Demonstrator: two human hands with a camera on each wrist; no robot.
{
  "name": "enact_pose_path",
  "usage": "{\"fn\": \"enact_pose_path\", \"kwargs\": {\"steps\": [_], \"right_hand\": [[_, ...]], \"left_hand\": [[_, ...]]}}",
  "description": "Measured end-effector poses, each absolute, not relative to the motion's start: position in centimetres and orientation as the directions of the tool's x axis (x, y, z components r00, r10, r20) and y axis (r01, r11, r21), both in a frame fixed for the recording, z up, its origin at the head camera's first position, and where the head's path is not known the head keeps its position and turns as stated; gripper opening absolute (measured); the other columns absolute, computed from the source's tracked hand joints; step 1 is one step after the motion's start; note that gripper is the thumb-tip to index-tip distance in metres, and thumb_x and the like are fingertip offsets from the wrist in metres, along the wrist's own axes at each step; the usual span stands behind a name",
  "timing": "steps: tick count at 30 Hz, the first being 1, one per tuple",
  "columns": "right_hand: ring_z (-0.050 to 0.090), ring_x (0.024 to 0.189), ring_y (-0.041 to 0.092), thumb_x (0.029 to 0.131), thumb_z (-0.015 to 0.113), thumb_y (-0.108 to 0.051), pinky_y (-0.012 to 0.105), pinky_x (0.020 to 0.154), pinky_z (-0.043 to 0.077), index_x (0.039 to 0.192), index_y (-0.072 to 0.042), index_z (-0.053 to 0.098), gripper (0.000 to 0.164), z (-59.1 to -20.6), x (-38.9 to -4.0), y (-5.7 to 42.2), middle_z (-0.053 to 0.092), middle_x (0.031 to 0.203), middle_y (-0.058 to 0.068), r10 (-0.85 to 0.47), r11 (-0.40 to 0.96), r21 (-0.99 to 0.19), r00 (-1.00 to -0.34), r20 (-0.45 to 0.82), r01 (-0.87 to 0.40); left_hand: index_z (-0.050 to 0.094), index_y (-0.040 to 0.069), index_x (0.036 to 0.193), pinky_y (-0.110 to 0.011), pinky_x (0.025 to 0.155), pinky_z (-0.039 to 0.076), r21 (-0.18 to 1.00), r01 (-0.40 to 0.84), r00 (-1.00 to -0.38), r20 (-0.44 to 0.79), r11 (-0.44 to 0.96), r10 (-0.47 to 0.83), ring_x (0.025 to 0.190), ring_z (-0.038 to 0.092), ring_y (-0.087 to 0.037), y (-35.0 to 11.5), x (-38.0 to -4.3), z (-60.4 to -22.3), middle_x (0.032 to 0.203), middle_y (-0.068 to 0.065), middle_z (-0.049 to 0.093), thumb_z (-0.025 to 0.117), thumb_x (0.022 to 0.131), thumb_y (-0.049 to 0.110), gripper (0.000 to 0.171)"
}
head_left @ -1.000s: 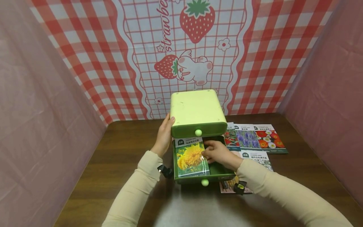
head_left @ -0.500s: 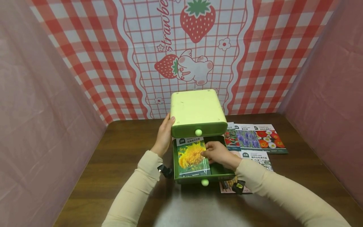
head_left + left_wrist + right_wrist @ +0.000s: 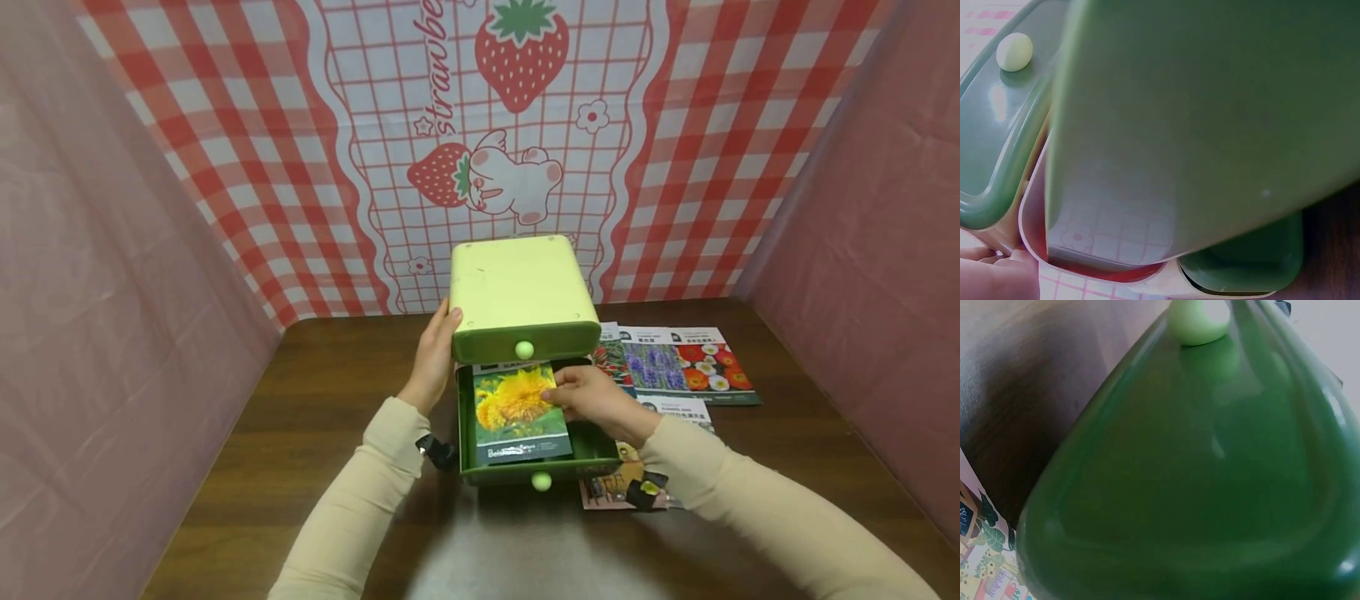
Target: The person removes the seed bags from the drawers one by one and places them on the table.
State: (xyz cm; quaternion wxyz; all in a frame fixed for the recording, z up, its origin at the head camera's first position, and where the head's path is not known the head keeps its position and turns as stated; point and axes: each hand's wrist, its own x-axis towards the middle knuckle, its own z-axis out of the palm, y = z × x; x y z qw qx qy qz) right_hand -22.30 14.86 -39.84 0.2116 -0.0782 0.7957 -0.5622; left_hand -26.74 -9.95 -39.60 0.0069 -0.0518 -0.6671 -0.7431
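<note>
A small cream drawer cabinet (image 3: 517, 279) with green drawer fronts stands on the table, its lower drawer (image 3: 592, 450) pulled out. My left hand (image 3: 431, 358) rests against the cabinet's left side, with the thumb at the front corner; the left wrist view shows part of that hand low at the left. A seed packet (image 3: 517, 408) printed with yellow flowers lies tilted over the open drawer, its top edge under the upper drawer. My right hand (image 3: 592, 400) pinches the packet's right edge. In the right wrist view the drawer front (image 3: 1197, 469) hides this hand.
Right of the cabinet, several flower seed packets (image 3: 716, 367) lie on the wooden table (image 3: 300, 433). A pink printed packet (image 3: 611, 487) lies partly under the right forearm. A checkered strawberry cloth (image 3: 517, 167) hangs behind.
The yellow-flower packet has shifted right and its lower edge has lifted and tilted, with my right hand moving along with it. My left hand stays on the cabinet.
</note>
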Motion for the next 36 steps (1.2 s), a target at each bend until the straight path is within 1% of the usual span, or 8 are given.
{"fn": "enact_pose_path", "kwargs": {"steps": [3,8,14,18,23,27,32,36], "right_hand": [[0.033,0.06,0.014,0.097,0.062,-0.02,0.03,0.061,0.04,0.074,-0.01,0.041,0.032,-39.4,-22.0,15.4,0.032,0.064,0.0,-0.368,0.361,-0.922,-0.888,-0.277,0.138],[0.027,0.054,0.012,0.095,0.063,-0.02,0.026,0.055,0.035,0.075,-0.009,0.043,0.031,-38.9,-21.4,16.2,0.03,0.063,-0.001,-0.36,0.371,-0.913,-0.879,-0.312,0.172],[0.031,0.055,0.009,0.096,0.062,-0.02,0.023,0.054,0.037,0.1,0.001,0.059,0.022,-38.2,-20.5,17.4,0.049,0.074,-0.001,-0.365,0.365,-0.911,-0.87,-0.332,0.195],[0.029,0.054,0.009,0.096,0.062,-0.021,0.023,0.053,0.034,0.111,0.004,0.059,0.03,-38.0,-19.9,18.3,0.046,0.07,-0.002,-0.364,0.362,-0.906,-0.862,-0.354,0.219],[0.025,0.053,0.01,0.097,0.06,-0.023,0.023,0.05,0.03,0.104,0.001,0.059,0.025,-38.1,-19.2,19.3,0.039,0.066,-0.002,-0.37,0.37,-0.903,-0.857,-0.36,0.22],[0.023,0.053,0.011,0.097,0.06,-0.023,0.023,0.051,0.03,0.097,0.0,0.055,0.024,-38.0,-18.8,20.1,0.037,0.066,-0.001,-0.372,0.365,-0.905,-0.857,-0.356,0.217],[0.024,0.055,0.012,0.097,0.061,-0.024,0.025,0.053,0.031,0.103,0.003,0.055,0.029,-37.7,-18.4,21.4,0.037,0.066,-0.001,-0.382,0.377,-0.906,-0.858,-0.342,0.194],[0.027,0.054,0.011,0.096,0.063,-0.027,0.026,0.052,0.032,0.105,0.004,0.057,0.032,-37.7,-18.1,22.6,0.04,0.064,-0.002,-0.381,0.393,-0.902,-0.86,-0.339,0.181]], "left_hand": [[0.019,0.025,0.158,-0.045,0.119,0.029,0.991,0.079,-0.995,0.085,-0.108,0.052,0.144,0.033,-0.024,-9.9,-26.7,-39.6,0.164,-0.002,0.019,0.044,0.101,0.046,0.065],[0.02,0.025,0.158,-0.045,0.119,0.03,0.991,0.082,-0.995,0.087,-0.102,0.047,0.144,0.034,-0.024,-9.8,-26.8,-39.6,0.164,-0.002,0.02,0.044,0.101,0.046,0.065],[0.021,0.024,0.158,-0.044,0.119,0.029,0.991,0.081,-0.996,0.085,-0.107,0.037,0.145,0.031,-0.024,-9.8,-26.8,-39.6,0.164,-0.002,0.019,0.046,0.101,0.046,0.066],[0.021,0.024,0.158,-0.044,0.118,0.032,0.99,0.074,-0.996,0.079,-0.122,0.038,0.144,0.035,-0.024,-9.8,-26.7,-39.5,0.164,-0.002,0.019,0.046,0.101,0.046,0.066],[0.021,0.023,0.158,-0.047,0.114,0.037,0.987,0.075,-0.996,0.082,-0.142,0.042,0.139,0.041,-0.028,-9.8,-26.7,-39.5,0.164,-0.004,0.02,0.046,0.101,0.044,0.065],[0.021,0.022,0.158,-0.044,0.117,0.033,0.988,0.079,-0.996,0.085,-0.129,0.037,0.142,0.037,-0.026,-9.9,-26.9,-39.6,0.164,-0.004,0.021,0.045,0.101,0.043,0.065],[0.021,0.02,0.158,-0.043,0.121,0.026,0.988,0.097,-0.994,0.103,-0.119,0.041,0.147,0.028,-0.025,-9.9,-27.0,-39.6,0.164,-0.005,0.019,0.045,0.102,0.042,0.065],[0.021,0.02,0.158,-0.044,0.12,0.028,0.988,0.092,-0.994,0.098,-0.124,0.043,0.146,0.03,-0.025,-9.8,-26.9,-39.5,0.164,-0.005,0.019,0.045,0.102,0.043,0.065]]}}
